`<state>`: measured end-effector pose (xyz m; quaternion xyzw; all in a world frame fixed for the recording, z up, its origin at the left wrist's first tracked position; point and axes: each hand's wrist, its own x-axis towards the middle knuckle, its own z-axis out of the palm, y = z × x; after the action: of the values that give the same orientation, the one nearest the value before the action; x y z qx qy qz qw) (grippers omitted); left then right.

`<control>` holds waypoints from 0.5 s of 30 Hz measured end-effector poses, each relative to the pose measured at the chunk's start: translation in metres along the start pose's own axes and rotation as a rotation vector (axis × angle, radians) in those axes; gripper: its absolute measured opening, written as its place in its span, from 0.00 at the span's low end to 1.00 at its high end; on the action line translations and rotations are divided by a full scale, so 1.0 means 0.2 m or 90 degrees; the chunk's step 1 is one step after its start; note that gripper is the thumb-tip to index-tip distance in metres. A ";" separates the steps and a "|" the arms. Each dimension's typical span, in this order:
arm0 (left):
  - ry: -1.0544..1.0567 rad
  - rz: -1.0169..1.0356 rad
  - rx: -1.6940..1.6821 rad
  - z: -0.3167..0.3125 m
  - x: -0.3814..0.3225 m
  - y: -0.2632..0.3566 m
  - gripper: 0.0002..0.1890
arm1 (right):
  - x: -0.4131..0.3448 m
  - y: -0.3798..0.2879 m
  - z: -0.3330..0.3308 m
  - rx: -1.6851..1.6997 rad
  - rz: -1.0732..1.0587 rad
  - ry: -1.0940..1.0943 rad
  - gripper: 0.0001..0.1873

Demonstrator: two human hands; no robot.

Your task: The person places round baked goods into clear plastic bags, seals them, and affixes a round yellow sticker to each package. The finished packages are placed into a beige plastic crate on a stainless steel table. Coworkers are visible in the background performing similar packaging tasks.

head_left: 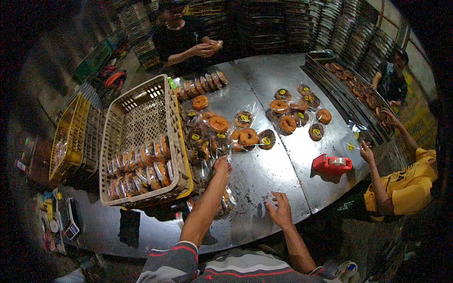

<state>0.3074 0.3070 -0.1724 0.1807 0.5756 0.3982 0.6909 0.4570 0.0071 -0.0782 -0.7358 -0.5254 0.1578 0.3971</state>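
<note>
My left hand (222, 165) reaches to the near edge of a pile of donuts in clear plastic bags (218, 124). Its fingers are bent at the bags, and whether they grip one cannot be made out. Above the bare metal near me, my right hand (282, 211) has its fingers apart and holds nothing. Beside the pile on the left stands a pale plastic crate (178, 141) with two rows of bagged donuts (141, 180) on edge in its near end. More bagged donuts (226, 205) lie partly behind my left forearm.
A red tape dispenser (332, 165) stands on the metal table (258, 177). More bagged donuts (288, 123) lie beyond the seam. At right, a person in yellow (403, 184) holds a plastic bag (350, 145) near a donut tray (357, 88). Another person (180, 39) handles something across the table.
</note>
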 end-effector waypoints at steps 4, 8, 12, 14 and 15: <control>0.038 0.101 0.022 0.04 -0.25 0.14 0.06 | 0.07 -0.07 0.00 -0.012 -0.013 -0.049 0.21; -0.045 0.354 0.191 -0.15 -0.69 0.32 0.05 | 0.12 -0.28 0.00 0.188 0.085 0.006 0.31; -0.152 0.501 0.444 -0.47 -1.21 0.56 0.06 | 0.09 -0.58 0.02 0.088 -0.016 0.055 0.48; -0.250 0.484 0.484 -0.63 -1.42 0.66 0.07 | 0.05 -0.72 0.06 0.036 -0.104 0.071 0.60; -0.311 0.484 0.489 -0.70 -1.48 0.70 0.08 | 0.02 -0.78 0.10 0.030 -0.107 0.014 0.60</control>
<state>0.1227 0.1394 0.0822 0.6978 0.3975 0.3283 0.4973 0.3441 0.0400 0.0274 -0.6814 -0.5768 0.1284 0.4319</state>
